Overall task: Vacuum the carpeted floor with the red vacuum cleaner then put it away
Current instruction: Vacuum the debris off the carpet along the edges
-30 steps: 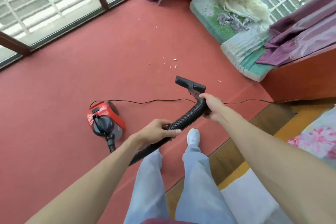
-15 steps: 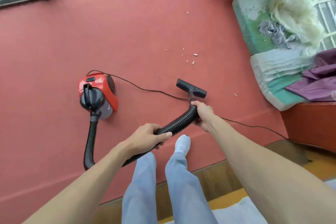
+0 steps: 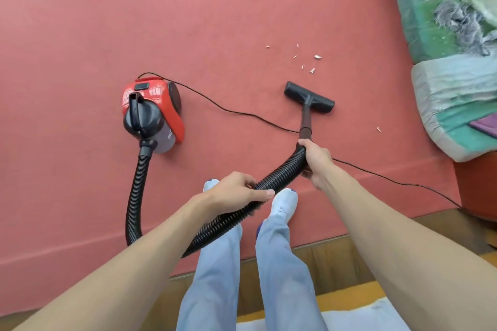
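The red vacuum cleaner [image 3: 153,113] stands on the red carpet [image 3: 80,35] to my left. Its black ribbed hose [image 3: 279,174] loops down from the body and back up across my legs. My left hand [image 3: 236,191] grips the hose at mid-length. My right hand [image 3: 314,161] holds the hose's end just below the short tube. The black floor nozzle [image 3: 309,97] rests flat on the carpet ahead of my right hand. Small white scraps [image 3: 309,62] lie just beyond the nozzle.
A thin black power cord [image 3: 242,113] runs from the vacuum across the carpet, under the tube, to the right. Folded green and grey mattresses [image 3: 451,88] with cloths lie at the right. An orange-red cabinet [image 3: 478,188] stands beside them. A wooden floor strip [image 3: 336,263] lies behind my feet.
My view has tipped down toward the floor. The nozzle went from raised to lying flat on the carpet near the scraps. Both hands kept their hold on the hose.
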